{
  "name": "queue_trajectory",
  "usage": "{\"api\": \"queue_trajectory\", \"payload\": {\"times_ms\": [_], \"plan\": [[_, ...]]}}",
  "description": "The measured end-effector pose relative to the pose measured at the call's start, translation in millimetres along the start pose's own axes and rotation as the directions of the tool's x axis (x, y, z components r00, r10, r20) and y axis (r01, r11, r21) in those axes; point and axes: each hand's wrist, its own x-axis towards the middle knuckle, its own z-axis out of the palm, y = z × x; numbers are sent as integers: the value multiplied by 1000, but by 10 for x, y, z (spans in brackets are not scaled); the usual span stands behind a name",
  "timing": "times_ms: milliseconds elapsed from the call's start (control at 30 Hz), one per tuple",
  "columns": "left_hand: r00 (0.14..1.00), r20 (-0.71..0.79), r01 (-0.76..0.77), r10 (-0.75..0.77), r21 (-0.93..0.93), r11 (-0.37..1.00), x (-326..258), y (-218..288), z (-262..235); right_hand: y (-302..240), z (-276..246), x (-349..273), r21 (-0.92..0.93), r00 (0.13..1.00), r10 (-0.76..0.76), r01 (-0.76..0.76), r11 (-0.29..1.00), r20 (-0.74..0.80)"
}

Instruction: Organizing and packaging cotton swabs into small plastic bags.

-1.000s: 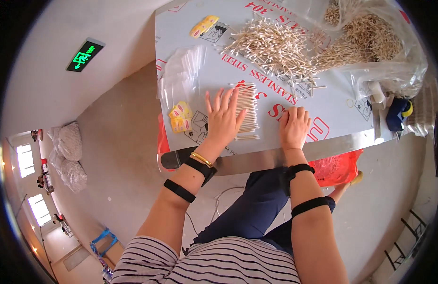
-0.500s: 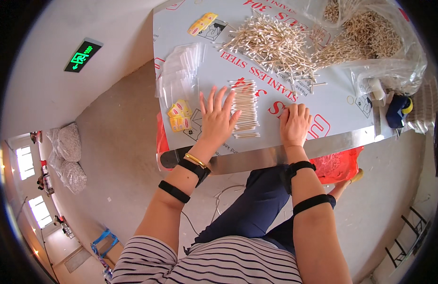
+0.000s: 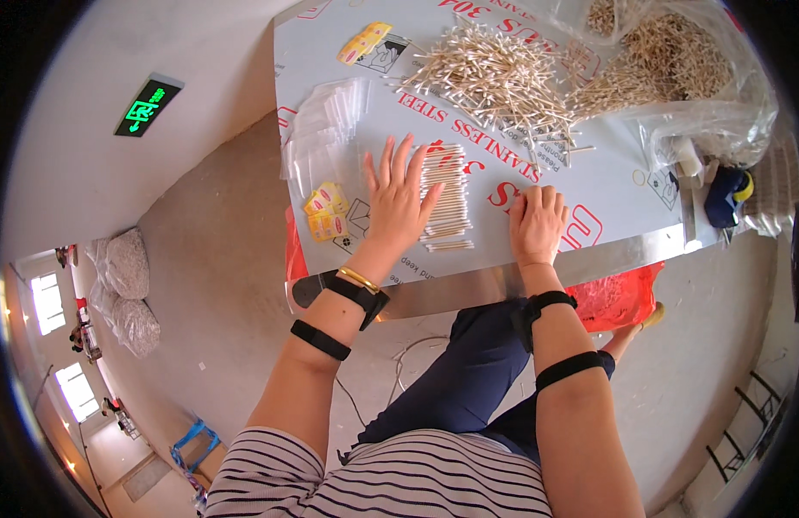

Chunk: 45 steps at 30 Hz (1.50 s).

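Cotton swabs [image 3: 447, 192] lie side by side in a neat column on the sheet-covered metal table [image 3: 399, 142]. Along the column's left side is my left hand [image 3: 398, 203], open, fingers spread and pointing away from me, its thumb against the swabs' left ends. To the right of the column, my right hand [image 3: 538, 226] rests on the table with fingers curled under. Its fingertips are hidden, and nothing shows in its grip. Farther back lies a large loose heap of cotton swabs [image 3: 494, 78]. Clear plastic bags [image 3: 329, 121] are fanned out beyond my left hand.
Yellow printed cards [image 3: 327, 211] lie left of my left hand, more yellow cards [image 3: 365, 41] at the far left. A big clear bag [image 3: 710, 125] of swabs fills the far right, near a dark blue tape dispenser [image 3: 726, 197]. A red bag [image 3: 619, 298] hangs below the front edge.
My left hand has slid slightly away from me along the swab column, its fingers still spread. My right hand has barely moved. The view has shifted a little.
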Motion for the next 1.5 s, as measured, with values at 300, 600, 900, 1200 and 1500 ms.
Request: {"api": "queue_trajectory", "payload": {"times_ms": [300,600,900,1200,1500], "plan": [[991,118,-70,59,91,993,132,-23,187,23,5,5,-7,1000,4,-4,1000,2],[968,237,-110,81,114,987,253,90,281,-9,-3,14,11,1000,5,-4,1000,-9],[981,170,-106,91,84,991,178,143,313,-19,-16,18,12,1000,-2,2,1000,-10],[979,176,-125,102,121,985,69,191,302,-17,-27,12,27,1000,1,-1,1000,-2],[976,196,-116,91,124,985,-44,262,292,-14,-24,15,6,1000,1,-1,1000,-4]]}}
